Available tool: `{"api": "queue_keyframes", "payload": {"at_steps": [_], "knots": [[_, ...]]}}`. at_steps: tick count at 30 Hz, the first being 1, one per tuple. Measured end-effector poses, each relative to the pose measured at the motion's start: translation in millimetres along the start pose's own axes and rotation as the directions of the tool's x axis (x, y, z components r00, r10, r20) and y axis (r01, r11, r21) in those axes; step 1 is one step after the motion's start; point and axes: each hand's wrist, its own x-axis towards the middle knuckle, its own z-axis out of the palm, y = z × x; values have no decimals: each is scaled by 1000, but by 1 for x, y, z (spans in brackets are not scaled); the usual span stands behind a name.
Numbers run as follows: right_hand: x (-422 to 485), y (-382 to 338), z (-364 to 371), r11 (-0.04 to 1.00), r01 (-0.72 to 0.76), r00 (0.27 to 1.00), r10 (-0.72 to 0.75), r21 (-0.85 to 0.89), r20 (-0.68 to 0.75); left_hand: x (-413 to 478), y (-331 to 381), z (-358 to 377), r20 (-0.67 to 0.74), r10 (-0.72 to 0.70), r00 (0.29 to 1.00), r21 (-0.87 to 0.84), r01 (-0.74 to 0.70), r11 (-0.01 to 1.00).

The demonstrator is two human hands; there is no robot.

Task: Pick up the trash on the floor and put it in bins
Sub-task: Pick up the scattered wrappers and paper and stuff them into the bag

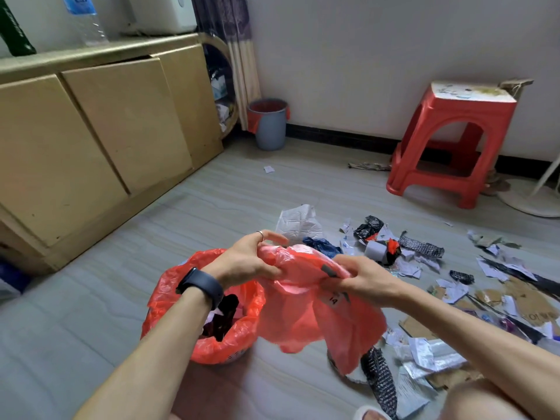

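A loose red plastic bag (pixel 306 310) hangs between my two hands above the floor. My left hand (pixel 245 262) grips its top edge on the left, and my right hand (pixel 360 278) pinches the top edge on the right, by a dark label. Just below my left wrist stands a small bin lined with a red bag (pixel 181 286), holding dark and white scraps. Trash (pixel 424 262) lies scattered on the floor to the right: torn paper, black patterned wrappers, cardboard pieces, a white crumpled sheet (pixel 298 221) and a blue bag (pixel 322 245).
A second grey bin with a red liner (pixel 268 124) stands by the far wall. A red plastic stool (pixel 451 144) is at the right, a fan base (pixel 533 198) beyond it. Wooden cabinets (pixel 100 140) run along the left. One paper scrap (pixel 268 169) lies alone.
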Motion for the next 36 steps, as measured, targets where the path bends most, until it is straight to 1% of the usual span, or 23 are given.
{"api": "queue_keyframes", "payload": {"at_steps": [2, 3, 5, 7, 10, 11, 13, 15, 16, 19, 21, 22, 24, 26, 28, 29, 30, 31, 32, 33, 34, 36], "knots": [[-1, -3, -6, 1000, 17, 995, -14, 26, -100, 0, -1, 0, -52, 5, 999, 37, -3, 999], [-2, -4, -8, 995, 29, 992, -18, 91, -125, 0, -1, 0, -97, 33, 995, 24, -31, 999], [-5, -5, -13, 963, 46, 994, -17, 265, -112, 3, 3, 3, -189, 91, 978, -45, -101, 994], [-6, -5, -17, 940, 40, 997, -14, 339, -79, 4, 8, 5, -198, 101, 975, -112, -125, 986], [-8, -2, -21, 918, 27, 1000, -25, 395, -10, 4, 7, 3, -137, 81, 987, -119, -98, 988], [-9, -1, -21, 898, 11, 1000, -23, 439, 21, 2, 7, 1, -123, 52, 991, -125, -67, 990], [-13, -1, -22, 827, -50, 997, 11, 561, 72, -2, 9, -3, -73, -23, 997, -143, 12, 990], [-14, -2, -23, 758, -107, 994, 64, 643, 90, -6, 14, -7, 40, -78, 996, -205, 84, 975], [-15, -3, -24, 750, -122, 993, 87, 651, 85, -6, 16, -9, 114, -101, 988, -243, 126, 962], [-17, -1, -25, 726, -157, 987, 132, 670, 88, -7, 14, -13, 321, -162, 933, -303, 263, 916], [-18, -2, -25, 704, -170, 985, 148, 689, 92, -8, 9, -15, 415, -190, 890, -312, 335, 889], [-19, -4, -26, 692, -172, 984, 153, 701, 90, -8, 7, -14, 435, -189, 880, -302, 341, 890], [-19, -7, -27, 650, -180, 983, 150, 739, 107, -10, 8, -10, 457, -143, 878, -266, 289, 920], [-21, -10, -31, 587, -204, 978, 79, 783, 195, -13, 9, -4, 474, -117, 873, -229, 251, 941], [-23, -9, -35, 503, -260, 953, -6, 824, 304, -12, 7, 0, 483, -137, 865, -192, 258, 947], [-22, -7, -37, 477, -290, 940, -23, 830, 341, -11, 5, 1, 480, -158, 863, -178, 272, 946], [-21, -5, -38, 483, -309, 931, -24, 819, 365, -12, 6, 3, 471, -176, 864, -158, 279, 947], [-19, -4, -38, 519, -311, 928, -17, 796, 373, -11, 7, 5, 448, -196, 872, -141, 286, 948], [-18, -5, -37, 572, -297, 931, -2, 764, 364, -10, 9, 7, 403, -215, 890, -126, 287, 950], [-16, -6, -37, 621, -268, 945, 23, 737, 325, -9, 13, 10, 343, -219, 913, -109, 270, 957], [-15, -5, -37, 648, -241, 961, 55, 722, 271, -7, 14, 12, 272, -209, 939, -88, 241, 967], [-14, 0, -39, 658, -211, 977, 135, 723, 162, -4, 15, 12, 165, -174, 971, -65, 187, 980]]}}
